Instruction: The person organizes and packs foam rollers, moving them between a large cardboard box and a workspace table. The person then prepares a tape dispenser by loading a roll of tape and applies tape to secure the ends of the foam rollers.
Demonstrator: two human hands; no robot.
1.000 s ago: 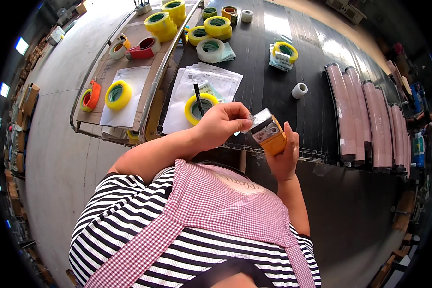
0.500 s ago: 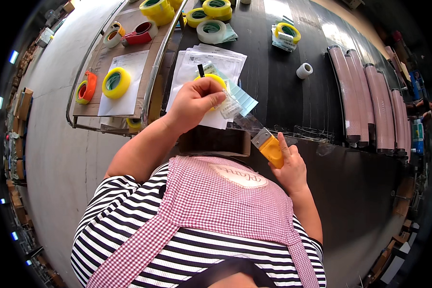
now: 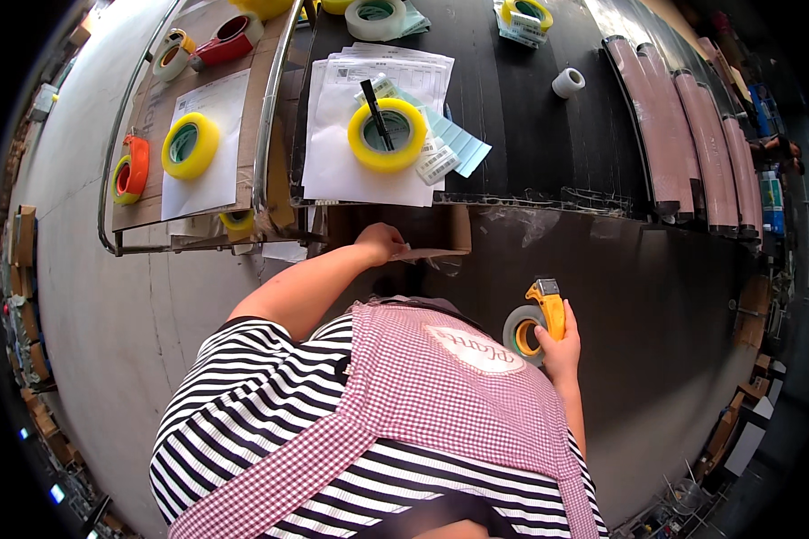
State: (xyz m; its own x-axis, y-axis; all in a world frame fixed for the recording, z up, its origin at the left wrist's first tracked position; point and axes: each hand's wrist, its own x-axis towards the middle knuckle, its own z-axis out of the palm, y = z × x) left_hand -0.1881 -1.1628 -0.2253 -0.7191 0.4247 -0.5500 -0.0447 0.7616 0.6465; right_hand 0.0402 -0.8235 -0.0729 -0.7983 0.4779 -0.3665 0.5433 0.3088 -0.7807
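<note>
My right hand [image 3: 559,349] is wrapped round a yellow tape dispenser [image 3: 550,310] with a metal head, held upright in front of the apron at the right. A roll of clear tape [image 3: 517,325] is mounted on its left side. My left hand [image 3: 382,241] reaches below the table edge, its fingers pinched at the near edge of an open cardboard box [image 3: 463,232]. Part of that hand's grip is hidden. Above it on the table, a big yellow tape roll [image 3: 361,144] lies on printed papers [image 3: 328,175], with a black pen [image 3: 376,112] standing in its core and pale blue label strips [image 3: 466,148] beside it.
The black table [image 3: 530,171] holds a small white roll [image 3: 567,83] and pinkish long rolls [image 3: 647,135] at the right. At the left, a metal-railed cart [image 3: 262,171] carries another yellow tape roll [image 3: 208,144] and red tape dispensers [image 3: 229,45].
My left hand has left the labels by the yellow tape roll and moved down to the box. My right hand has lowered the dispenser and turned it upright. The view has shifted.
</note>
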